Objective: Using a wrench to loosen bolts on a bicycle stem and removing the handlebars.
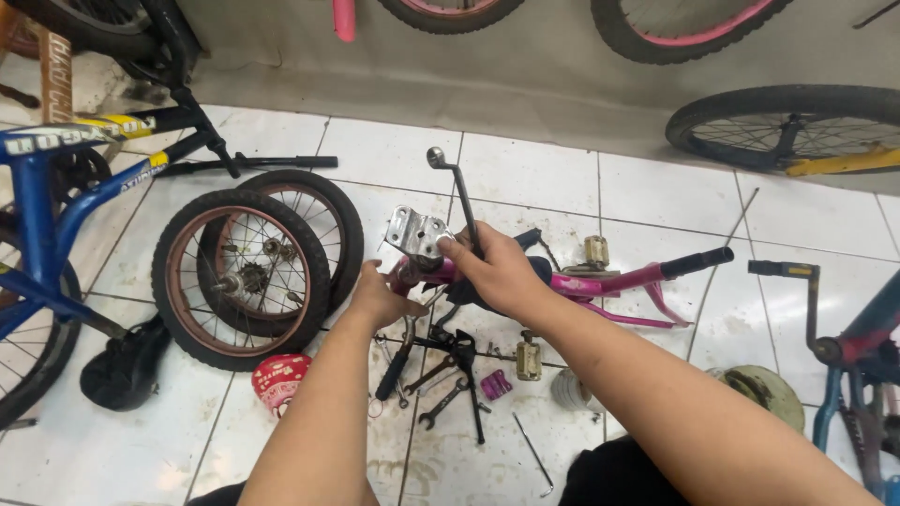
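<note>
A person's right hand (495, 272) closes around the upper end of a small pink bicycle frame (600, 284), thumb pressed to a grey metal bracket plate (416, 231) at the frame's head, while the left hand (380, 295) curls against the same end from below; what its fingers pinch, if anything, is hidden behind the frame. A metal crank arm (457, 192) rises past the right hand. The frame lies across white floor tiles (534, 173), its black-gripped handlebar end (698, 261) pointing right.

Beneath the hands sits a scatter of tools and parts: spanners (441, 406), a black-handled tool (394, 369), a beige pedal (528, 357) and a small purple piece (496, 383). Left of them, two small wheels (246, 272) lie overlapped, with a red-and-white bell-like item (279, 381) and a black saddle (125, 367) near them. A blue bicycle (37, 225) stands at the left edge, another bicycle (858, 351) at the right, and more wheels (787, 126) line the wall.
</note>
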